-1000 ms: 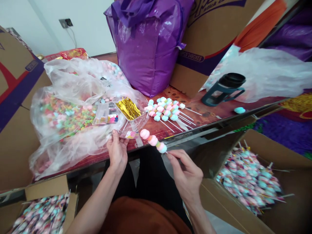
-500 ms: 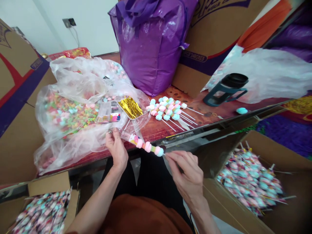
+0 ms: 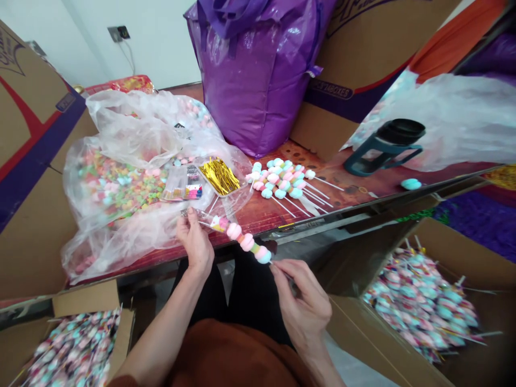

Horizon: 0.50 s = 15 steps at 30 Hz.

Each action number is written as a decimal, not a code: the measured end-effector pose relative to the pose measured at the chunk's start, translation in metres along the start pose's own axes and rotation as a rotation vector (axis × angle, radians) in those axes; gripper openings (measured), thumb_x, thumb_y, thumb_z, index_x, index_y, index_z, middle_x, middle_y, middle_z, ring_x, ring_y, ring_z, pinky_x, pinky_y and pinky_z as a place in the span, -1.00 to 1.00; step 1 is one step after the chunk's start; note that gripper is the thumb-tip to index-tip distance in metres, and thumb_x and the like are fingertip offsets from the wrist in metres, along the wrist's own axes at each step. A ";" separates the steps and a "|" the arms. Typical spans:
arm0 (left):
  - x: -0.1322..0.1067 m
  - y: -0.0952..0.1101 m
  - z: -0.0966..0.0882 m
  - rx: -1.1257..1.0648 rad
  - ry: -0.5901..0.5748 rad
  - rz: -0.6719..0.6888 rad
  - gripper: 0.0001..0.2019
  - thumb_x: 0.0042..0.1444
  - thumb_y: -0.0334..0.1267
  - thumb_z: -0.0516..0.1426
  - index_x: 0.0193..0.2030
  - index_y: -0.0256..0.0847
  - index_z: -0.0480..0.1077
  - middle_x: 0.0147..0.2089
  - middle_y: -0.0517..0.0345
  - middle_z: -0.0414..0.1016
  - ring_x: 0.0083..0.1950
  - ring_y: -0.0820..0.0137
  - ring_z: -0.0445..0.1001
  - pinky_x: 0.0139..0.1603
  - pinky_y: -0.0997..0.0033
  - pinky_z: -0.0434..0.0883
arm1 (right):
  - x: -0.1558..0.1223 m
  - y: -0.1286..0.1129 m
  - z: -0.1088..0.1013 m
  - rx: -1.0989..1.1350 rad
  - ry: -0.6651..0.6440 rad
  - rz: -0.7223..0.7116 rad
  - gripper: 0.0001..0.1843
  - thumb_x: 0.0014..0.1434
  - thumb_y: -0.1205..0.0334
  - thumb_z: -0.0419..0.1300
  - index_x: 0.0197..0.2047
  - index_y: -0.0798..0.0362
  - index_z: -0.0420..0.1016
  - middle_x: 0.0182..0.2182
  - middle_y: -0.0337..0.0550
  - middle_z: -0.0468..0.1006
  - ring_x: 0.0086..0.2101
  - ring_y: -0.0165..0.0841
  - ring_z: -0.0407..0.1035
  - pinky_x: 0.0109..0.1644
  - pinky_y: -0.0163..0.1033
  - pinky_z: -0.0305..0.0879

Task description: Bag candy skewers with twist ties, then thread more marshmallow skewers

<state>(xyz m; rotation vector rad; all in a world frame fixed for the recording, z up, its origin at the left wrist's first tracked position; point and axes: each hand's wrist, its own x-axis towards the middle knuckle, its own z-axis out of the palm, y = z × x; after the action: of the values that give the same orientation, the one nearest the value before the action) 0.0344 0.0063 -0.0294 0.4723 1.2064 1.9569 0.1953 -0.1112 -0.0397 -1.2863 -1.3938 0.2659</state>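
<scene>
Between my hands, over the table's front edge, hangs a marshmallow skewer (image 3: 246,243) of pink, blue and greenish pieces. A clear plastic sleeve (image 3: 209,219) with a printed patch lies around its upper left end. My left hand (image 3: 195,244) pinches the far end of that sleeve between thumb and fingers. The white stick below the blue marshmallow is gripped in the fingertips of my right hand (image 3: 302,301). Beyond them on the table are a pile of bare marshmallow skewers (image 3: 280,177), a tray of gold twist ties (image 3: 220,176) and a stack of printed clear sleeves (image 3: 181,185).
A large clear bag of loose sweets (image 3: 121,183) covers the table's left. Behind stands a purple bag (image 3: 250,80); a dark mug (image 3: 382,148) is at right. Boxes of wrapped skewers stand low left (image 3: 74,349) and right (image 3: 427,301). A loose blue marshmallow (image 3: 411,184) lies near the edge.
The skewer's lower end has dipped slightly and my right hand has moved a little down and left with it. Both hands keep their holds; the whole view has shifted slightly.
</scene>
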 end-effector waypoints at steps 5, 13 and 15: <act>0.000 -0.002 -0.002 0.035 -0.029 0.013 -0.51 -0.02 0.16 0.32 -0.40 -0.17 0.22 -0.42 0.33 0.33 -0.41 0.53 0.36 -0.30 0.47 0.38 | 0.001 0.007 -0.004 -0.021 -0.070 -0.008 -0.80 0.25 0.49 0.25 -0.18 -0.02 0.57 -0.32 -0.22 0.57 -0.29 -0.35 0.46 -0.18 -0.21 0.35; -0.001 0.000 -0.013 0.329 -0.049 0.364 -0.60 0.21 0.04 0.21 -0.43 -0.19 0.22 -0.42 0.34 0.22 -0.36 0.53 0.22 -0.23 0.52 0.24 | 0.009 0.007 -0.012 -0.048 -0.072 0.007 -0.85 0.25 0.44 0.27 -0.20 -0.02 0.58 -0.31 -0.20 0.57 -0.28 -0.34 0.47 -0.17 -0.20 0.37; -0.001 0.002 -0.013 0.366 -0.053 0.399 -0.59 0.21 0.05 0.21 -0.43 -0.19 0.22 -0.41 0.34 0.20 -0.36 0.52 0.19 -0.24 0.51 0.22 | 0.008 0.005 -0.009 -0.030 -0.036 0.037 -0.85 0.25 0.44 0.26 -0.21 -0.01 0.59 -0.32 -0.19 0.56 -0.29 -0.35 0.47 -0.19 -0.21 0.39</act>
<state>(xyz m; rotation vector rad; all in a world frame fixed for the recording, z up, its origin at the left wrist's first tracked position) 0.0258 -0.0028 -0.0340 1.0125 1.5348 2.0304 0.2079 -0.1072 -0.0364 -1.3388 -1.4106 0.2954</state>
